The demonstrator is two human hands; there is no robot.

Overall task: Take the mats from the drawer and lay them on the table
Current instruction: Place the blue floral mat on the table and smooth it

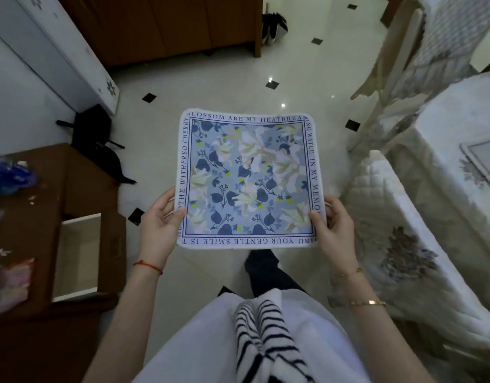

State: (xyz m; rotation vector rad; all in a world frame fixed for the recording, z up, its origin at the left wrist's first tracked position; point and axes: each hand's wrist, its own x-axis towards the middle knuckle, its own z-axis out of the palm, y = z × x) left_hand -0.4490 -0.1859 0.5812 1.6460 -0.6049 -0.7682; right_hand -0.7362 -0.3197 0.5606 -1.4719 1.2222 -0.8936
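We hold the mat [249,179] flat over the floor [238,87], away from the surface [437,150] at right. Our left hand [160,222] pinches its left edge, our right hand [333,226] grips its right edge. The drawer [77,255] stands open at left.

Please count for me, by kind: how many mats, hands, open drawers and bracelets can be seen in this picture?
Mats: 2, one floral mat held flat by the left hand and the right hand, and one mat partly in view on the table
Hands: 2
Open drawers: 1, the drawer
Bracelets: 3, a red string and two gold bands
Total: 8
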